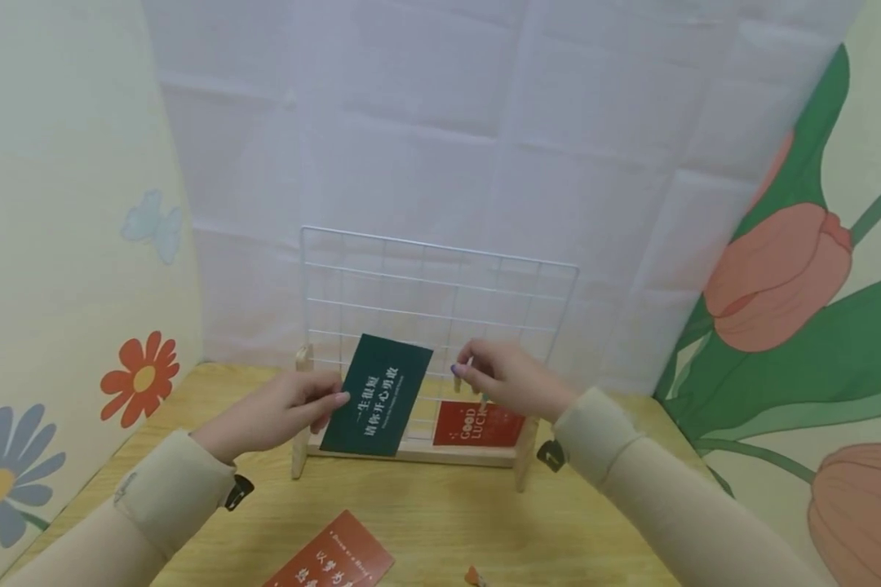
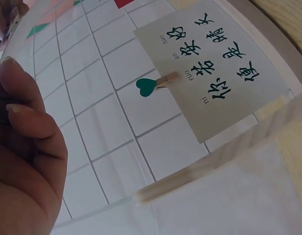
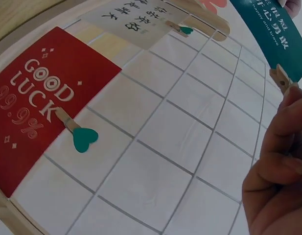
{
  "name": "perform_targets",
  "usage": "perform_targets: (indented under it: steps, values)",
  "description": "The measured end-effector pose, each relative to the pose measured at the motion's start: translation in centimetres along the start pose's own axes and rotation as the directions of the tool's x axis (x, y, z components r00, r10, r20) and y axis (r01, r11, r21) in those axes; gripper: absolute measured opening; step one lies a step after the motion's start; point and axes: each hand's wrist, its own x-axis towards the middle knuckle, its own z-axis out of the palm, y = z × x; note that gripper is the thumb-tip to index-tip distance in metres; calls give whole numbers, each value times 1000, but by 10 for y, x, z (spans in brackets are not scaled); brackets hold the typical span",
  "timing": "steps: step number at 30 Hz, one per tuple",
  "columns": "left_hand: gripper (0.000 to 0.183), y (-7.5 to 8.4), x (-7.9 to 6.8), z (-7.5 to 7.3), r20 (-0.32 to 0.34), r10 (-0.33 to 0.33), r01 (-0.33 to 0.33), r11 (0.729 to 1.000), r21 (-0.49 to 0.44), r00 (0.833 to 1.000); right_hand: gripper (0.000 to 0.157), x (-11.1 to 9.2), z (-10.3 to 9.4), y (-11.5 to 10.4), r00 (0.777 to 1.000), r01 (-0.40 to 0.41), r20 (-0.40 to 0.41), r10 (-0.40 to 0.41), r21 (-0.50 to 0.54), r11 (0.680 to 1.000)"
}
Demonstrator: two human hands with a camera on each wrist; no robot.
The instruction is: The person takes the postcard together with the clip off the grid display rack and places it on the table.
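My left hand [image 1: 304, 403] pinches a dark green card [image 1: 378, 395] with white lettering by its left edge, holding it tilted in front of a wire grid rack [image 1: 440, 308]. To the right of that card, my right hand [image 1: 510, 371] pinches a small wooden clothespin [image 3: 282, 78]. The clothespin overlaps the green card in the right wrist view, but a gap separates them in the head view. Low on the grid, a red "GOOD LUCK" card [image 3: 48, 93] and a pale grey card [image 2: 224, 68] hang from clothespins with green hearts [image 3: 85, 139]. The green card hides the grey one in the head view.
The rack stands on wooden feet [image 1: 300, 456] on a wood-grain table [image 1: 455, 522]. An orange-red card [image 1: 338, 554] lies at the near edge, with a small orange piece [image 1: 474, 575] to its right. A white sheet [image 1: 440, 122] hangs behind.
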Motion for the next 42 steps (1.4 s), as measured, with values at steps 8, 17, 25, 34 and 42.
perform_targets:
  steps: [8, 17, 25, 34, 42]
  values:
    - [13, -3, -12, 2, 95, -18, 24, 998, -65, 995, 16, -8, 12, 1, 999, -28, 46, 30, -47, 999]
    - [20, -14, -22, 9, 175, -38, 55, 995, -89, 984, 12, -17, 30, 8, 996, -6, 89, 10, -50, 999]
    - [21, -18, -27, 13, 217, -50, 73, 992, -100, 975, 12, -28, 38, 13, 987, -33, 155, 39, -40, 999]
    - [24, -23, -32, 21, 299, -54, 96, 987, -126, 953, 18, -36, 52, 18, 968, -27, 248, 43, -67, 997]
    - [26, -30, -36, 28, 329, -66, 112, 986, -124, 942, 17, -39, 61, 19, 958, -35, 284, 46, -43, 998]
